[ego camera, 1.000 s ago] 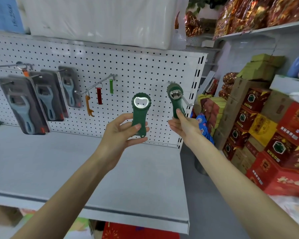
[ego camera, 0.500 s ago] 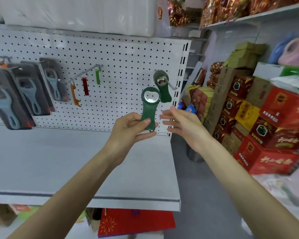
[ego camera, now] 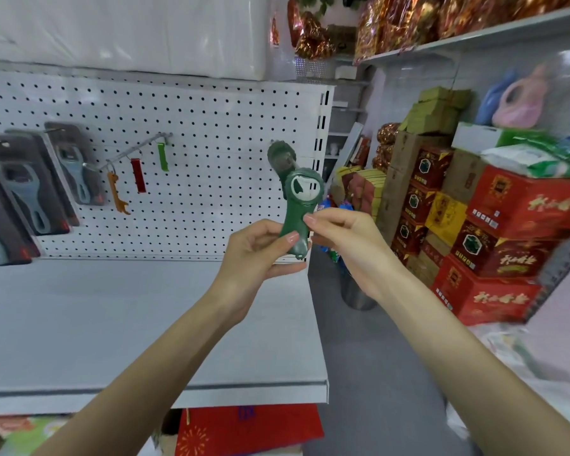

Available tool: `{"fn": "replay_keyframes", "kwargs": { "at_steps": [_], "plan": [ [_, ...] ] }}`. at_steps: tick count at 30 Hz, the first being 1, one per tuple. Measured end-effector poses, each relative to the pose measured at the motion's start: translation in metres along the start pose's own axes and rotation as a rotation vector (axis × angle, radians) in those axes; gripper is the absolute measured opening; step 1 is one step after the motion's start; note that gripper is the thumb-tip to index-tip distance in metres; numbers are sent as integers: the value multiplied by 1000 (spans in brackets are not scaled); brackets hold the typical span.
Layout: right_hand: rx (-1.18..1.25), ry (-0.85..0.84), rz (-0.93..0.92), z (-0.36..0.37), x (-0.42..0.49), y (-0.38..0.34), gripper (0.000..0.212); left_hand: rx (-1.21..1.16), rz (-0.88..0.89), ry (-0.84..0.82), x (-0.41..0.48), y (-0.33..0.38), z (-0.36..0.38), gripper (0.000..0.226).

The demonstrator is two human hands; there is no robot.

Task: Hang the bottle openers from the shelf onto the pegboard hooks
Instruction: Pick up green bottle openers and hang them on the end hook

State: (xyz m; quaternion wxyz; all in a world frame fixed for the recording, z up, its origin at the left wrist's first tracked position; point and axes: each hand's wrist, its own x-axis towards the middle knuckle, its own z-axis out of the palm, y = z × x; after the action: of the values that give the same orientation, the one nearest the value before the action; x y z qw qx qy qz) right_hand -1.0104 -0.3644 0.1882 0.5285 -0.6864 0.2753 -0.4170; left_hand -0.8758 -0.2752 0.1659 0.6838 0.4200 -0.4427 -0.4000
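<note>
Green bottle opener (ego camera: pixel 298 209) is held upright, round head uppermost, above the right rear corner of the shelf (ego camera: pixel 112 324) and just in front of the right edge of the pegboard (ego camera: pixel 211 120). Its lower handle is grasped by the left grip (ego camera: pixel 257 255), with the thumb laid across the front and the fingers curled behind. The handle's right side is pinched at the fingertips by the right grip (ego camera: pixel 349 248). A second green opener (ego camera: pixel 278 154), blurred, is seen hung on the pegboard directly behind the held one's head. Further left, a long hook (ego camera: pixel 135 149) is hung with small orange, red and green openers, and packaged openers (ego camera: pixel 30 185) are hung toward the pegboard's left edge. Red boxes (ego camera: pixel 507 232) are stacked beyond the shelf's right end.
</note>
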Motion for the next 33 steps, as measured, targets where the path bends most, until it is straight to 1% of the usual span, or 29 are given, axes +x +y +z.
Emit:
{"fn": "replay_keyframes", "kwargs": {
  "at_steps": [7,12,15,17,19,21,24,27,30,33],
  "plan": [
    [-83,14,-22,-3,12,-7,17,215,-25,13,12,0,-1,12],
    [-74,37,-10,-2,21,-10,15,325,-34,25,19,-4,-4,15],
    [-49,36,45,-3,26,-12,15,318,7,134,27,0,-10,16],
    [-38,-15,71,-3,27,-13,15,289,47,199,36,8,-15,17],
    [-64,-76,66,-3,29,-11,15,283,86,227,45,17,-17,17],
    [-109,-106,53,-3,32,-9,14,290,102,230,55,24,-18,16],
    [-129,-94,48,-4,39,-6,15,283,91,220,68,29,-19,12],
    [-60,-70,103,-7,47,-1,14,276,86,194,76,29,-20,11],
    [19,-67,170,-11,53,6,19,271,102,179,82,28,-21,11],
    [58,-42,214,-12,62,12,20,318,120,177,88,26,-23,13]
  ]
}}
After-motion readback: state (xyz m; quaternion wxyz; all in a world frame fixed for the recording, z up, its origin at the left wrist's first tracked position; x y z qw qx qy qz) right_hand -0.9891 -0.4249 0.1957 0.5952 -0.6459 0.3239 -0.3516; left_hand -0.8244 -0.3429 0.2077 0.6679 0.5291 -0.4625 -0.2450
